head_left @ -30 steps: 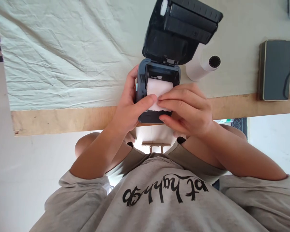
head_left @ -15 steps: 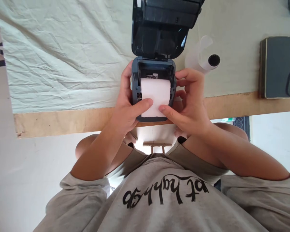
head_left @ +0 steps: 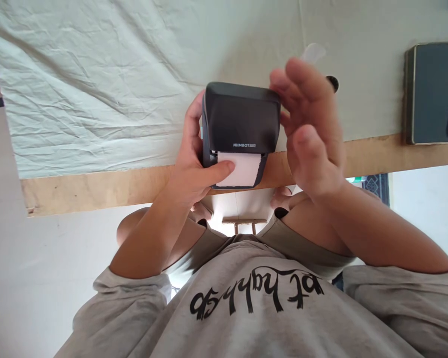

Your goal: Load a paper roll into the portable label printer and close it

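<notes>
A dark label printer (head_left: 242, 119) marked NIIMBOT is near the table's front edge, its lid swung down over most of its body. White label paper (head_left: 242, 171) sticks out from under the lid toward me. My left hand (head_left: 194, 156) grips the printer's left side, the thumb pressing on the paper. At the right side my right hand (head_left: 313, 129) is raised with fingers apart, slightly blurred, its fingertips close to the lid's edge. Whether they touch the lid I cannot tell. Behind that hand a white label roll (head_left: 313, 52) is mostly hidden.
A dark rectangular box (head_left: 433, 94) with a gold-coloured rim lies at the table's right. Wrinkled pale green cloth (head_left: 97, 99) covers the tabletop, leaving a bare wooden front edge (head_left: 97, 194). My knees are below that edge.
The printer's lid has swung from wide open down over the paper. My right hand has left the paper and printer side, rising to the right. My left hand keeps its grip.
</notes>
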`<action>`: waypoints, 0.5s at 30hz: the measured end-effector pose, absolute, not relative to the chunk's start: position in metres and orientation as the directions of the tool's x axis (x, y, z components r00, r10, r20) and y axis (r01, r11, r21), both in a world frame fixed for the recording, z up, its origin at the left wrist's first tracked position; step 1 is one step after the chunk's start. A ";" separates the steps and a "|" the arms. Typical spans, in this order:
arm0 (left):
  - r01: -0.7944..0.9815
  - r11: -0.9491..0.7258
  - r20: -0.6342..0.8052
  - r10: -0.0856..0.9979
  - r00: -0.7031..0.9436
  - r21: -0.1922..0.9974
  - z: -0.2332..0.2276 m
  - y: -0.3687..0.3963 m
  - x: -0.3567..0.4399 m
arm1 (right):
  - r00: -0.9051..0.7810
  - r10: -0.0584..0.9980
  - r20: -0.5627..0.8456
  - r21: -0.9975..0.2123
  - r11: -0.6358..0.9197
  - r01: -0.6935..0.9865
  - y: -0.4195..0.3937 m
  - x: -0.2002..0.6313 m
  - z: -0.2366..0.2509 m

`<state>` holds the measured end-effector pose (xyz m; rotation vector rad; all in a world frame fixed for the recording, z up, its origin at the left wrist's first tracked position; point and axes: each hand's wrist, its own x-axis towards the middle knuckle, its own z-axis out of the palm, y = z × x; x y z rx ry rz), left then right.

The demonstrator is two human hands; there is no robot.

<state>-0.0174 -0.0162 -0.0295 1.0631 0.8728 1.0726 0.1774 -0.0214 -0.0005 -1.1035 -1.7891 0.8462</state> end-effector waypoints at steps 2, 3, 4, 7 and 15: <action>-0.305 0.095 -0.005 0.959 0.284 0.948 -0.030 -0.016 -0.017 | -0.301 0.908 0.291 -0.910 0.360 0.207 -0.022 0.173 -0.007; -0.351 0.072 0.041 0.952 0.304 0.934 -0.030 -0.016 -0.016 | -0.331 0.905 0.266 -0.930 0.332 0.160 -0.023 0.171 -0.008; -0.402 0.045 0.094 0.942 0.321 0.915 -0.030 -0.015 -0.016 | -0.360 0.903 0.236 -0.941 0.305 0.146 -0.024 0.169 -0.009; -0.423 0.040 0.120 0.931 0.345 0.905 -0.023 -0.017 -0.016 | -0.365 0.907 0.210 -0.955 0.270 0.121 -0.027 0.167 -0.007; -0.352 0.199 -0.075 0.939 0.337 0.915 -0.003 -0.024 -0.013 | -0.346 0.906 0.243 -0.932 0.317 0.176 -0.025 0.168 -0.012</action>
